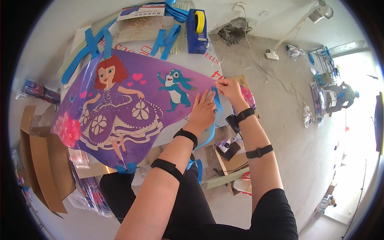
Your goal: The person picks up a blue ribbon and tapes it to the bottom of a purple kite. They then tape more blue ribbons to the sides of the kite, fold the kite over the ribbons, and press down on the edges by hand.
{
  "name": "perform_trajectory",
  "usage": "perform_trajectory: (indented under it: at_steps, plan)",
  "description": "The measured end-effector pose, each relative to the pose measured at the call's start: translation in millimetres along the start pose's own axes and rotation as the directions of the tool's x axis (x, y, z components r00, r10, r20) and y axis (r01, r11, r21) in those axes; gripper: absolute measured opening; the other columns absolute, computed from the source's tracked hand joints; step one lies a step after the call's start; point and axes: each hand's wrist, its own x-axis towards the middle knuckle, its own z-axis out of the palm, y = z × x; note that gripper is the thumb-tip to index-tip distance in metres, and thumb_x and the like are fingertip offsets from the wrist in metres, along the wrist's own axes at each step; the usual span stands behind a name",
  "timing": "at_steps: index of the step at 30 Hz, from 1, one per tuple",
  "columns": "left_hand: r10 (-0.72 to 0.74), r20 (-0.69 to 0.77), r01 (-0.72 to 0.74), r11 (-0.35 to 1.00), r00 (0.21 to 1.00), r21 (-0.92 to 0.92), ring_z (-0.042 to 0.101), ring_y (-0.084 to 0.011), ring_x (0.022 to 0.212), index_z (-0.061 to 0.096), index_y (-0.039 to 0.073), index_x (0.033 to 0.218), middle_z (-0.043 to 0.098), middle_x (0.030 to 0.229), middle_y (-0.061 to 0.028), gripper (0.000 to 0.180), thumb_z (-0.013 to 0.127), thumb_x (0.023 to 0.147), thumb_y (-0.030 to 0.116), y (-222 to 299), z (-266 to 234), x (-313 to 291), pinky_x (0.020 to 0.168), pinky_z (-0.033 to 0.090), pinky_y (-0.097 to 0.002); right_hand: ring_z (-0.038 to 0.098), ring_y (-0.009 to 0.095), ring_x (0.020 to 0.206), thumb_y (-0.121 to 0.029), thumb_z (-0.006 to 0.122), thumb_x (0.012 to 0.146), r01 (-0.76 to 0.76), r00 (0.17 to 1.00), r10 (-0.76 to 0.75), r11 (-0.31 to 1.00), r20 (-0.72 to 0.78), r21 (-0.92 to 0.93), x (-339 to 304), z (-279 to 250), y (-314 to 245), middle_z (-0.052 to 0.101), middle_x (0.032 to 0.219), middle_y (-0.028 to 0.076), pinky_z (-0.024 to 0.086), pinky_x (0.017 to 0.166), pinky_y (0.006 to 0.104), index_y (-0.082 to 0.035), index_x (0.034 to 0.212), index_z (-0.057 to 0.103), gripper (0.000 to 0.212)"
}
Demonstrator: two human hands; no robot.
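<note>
A purple kite (120,108) printed with a cartoon girl in a dress and a blue rabbit lies flat on the table (188,64). My left hand (203,112) presses flat on the kite's right corner, fingers spread. My right hand (229,90) pinches a blue ribbon strip (212,132) at that same corner; the strip hangs down past the table edge between my forearms. Both wrists and forearms wear black straps.
A blue tape dispenser (197,32) with a yellow roll stands at the table's far edge beside loose blue strips (166,40) and stacked sticks. Cardboard boxes (44,160) sit at left, more kites at far left. A box of tools (230,150) lies on the concrete floor at right.
</note>
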Motion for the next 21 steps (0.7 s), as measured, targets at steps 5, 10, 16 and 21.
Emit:
perform_trajectory:
  at_steps: [5, 10, 16, 21]
  plan:
    - [0.003, -0.016, -0.003, 1.000, 1.000, 0.000, 0.022, -0.0303, 0.140, 0.060, 0.005, 0.087, 0.034, 0.147, -0.0086, 0.013, 0.057, 0.082, 0.016, -3.3, 0.6, -1.8, 0.114, 0.012, -0.0503, 0.057, 0.007, 0.058, -0.005, 0.065, 0.083, -0.014, 1.000, 0.014, 1.000, 0.003, 0.023, -0.3, 4.9, 2.0, 0.063, 0.072, 0.002, 0.045, 0.052, 0.0215, 0.001, 0.098, 0.066, 0.016]
    - [0.031, -0.033, -0.031, 0.999, 0.999, 0.019, 0.022, -0.0311, 0.140, 0.058, 0.005, 0.090, 0.034, 0.147, -0.0105, 0.014, 0.057, 0.081, 0.016, -2.4, 1.9, -0.8, 0.113, 0.012, -0.0507, 0.056, 0.007, 0.058, -0.001, 0.065, 0.082, 0.022, 1.000, -0.022, 0.996, 0.000, 0.088, -2.5, 5.0, 5.6, 0.061, 0.072, 0.003, 0.044, 0.051, 0.0217, 0.001, 0.103, 0.059, 0.022]
    - [0.026, -0.023, -0.025, 0.999, 0.999, 0.021, 0.022, -0.0314, 0.140, 0.058, 0.005, 0.090, 0.035, 0.147, -0.0120, 0.015, 0.058, 0.081, 0.016, -2.9, 0.8, -1.4, 0.113, 0.012, -0.0507, 0.056, 0.008, 0.057, 0.001, 0.066, 0.081, 0.024, 0.999, -0.021, 0.997, -0.035, 0.073, -4.3, 8.7, 2.0, 0.061, 0.072, 0.005, 0.044, 0.050, 0.0222, 0.000, 0.098, 0.052, 0.022]
    - [0.026, -0.014, -0.026, 1.000, 1.000, 0.014, 0.021, -0.0318, 0.140, 0.057, 0.004, 0.090, 0.034, 0.147, -0.0121, 0.015, 0.058, 0.082, 0.016, -2.9, 0.1, -1.2, 0.114, 0.011, -0.0505, 0.058, 0.010, 0.058, 0.002, 0.067, 0.079, 0.029, 0.998, -0.028, 0.999, -0.064, 0.027, -4.0, 9.9, 2.5, 0.062, 0.072, 0.007, 0.045, 0.051, 0.0231, 0.000, 0.097, 0.050, 0.024]
